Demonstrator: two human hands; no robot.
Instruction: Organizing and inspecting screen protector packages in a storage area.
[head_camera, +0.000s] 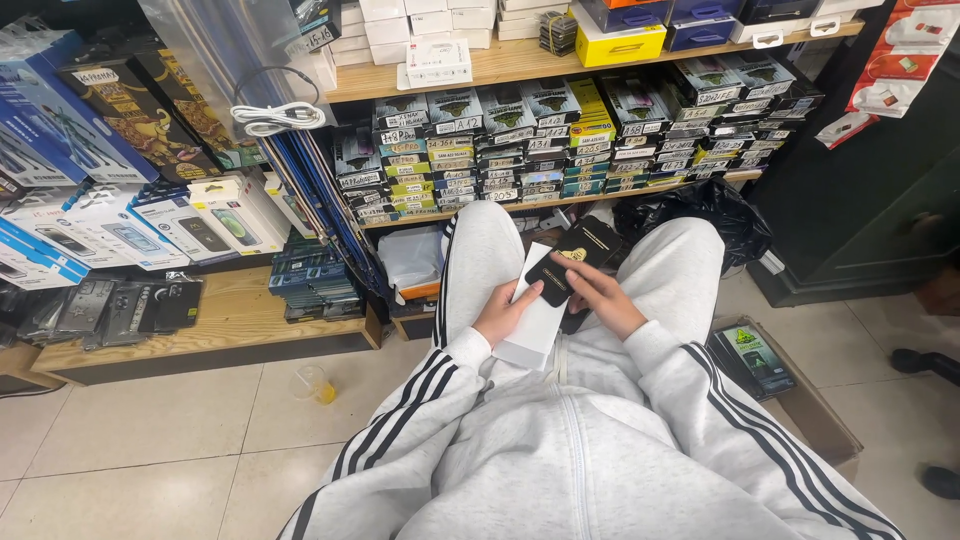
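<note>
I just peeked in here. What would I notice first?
In the middle, the person's left hand holds a white box while the right hand holds a flat black packet over grey-trousered knees. Behind them, stacks of small labelled boxes fill a wooden shelf.

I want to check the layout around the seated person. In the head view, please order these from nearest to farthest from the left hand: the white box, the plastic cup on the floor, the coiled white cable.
1. White box: held in the left hand, over the lap.
2. Plastic cup: on the floor tiles, to the left of the knee.
3. White cable: hanging high up on the left, beside the shelves.
</note>
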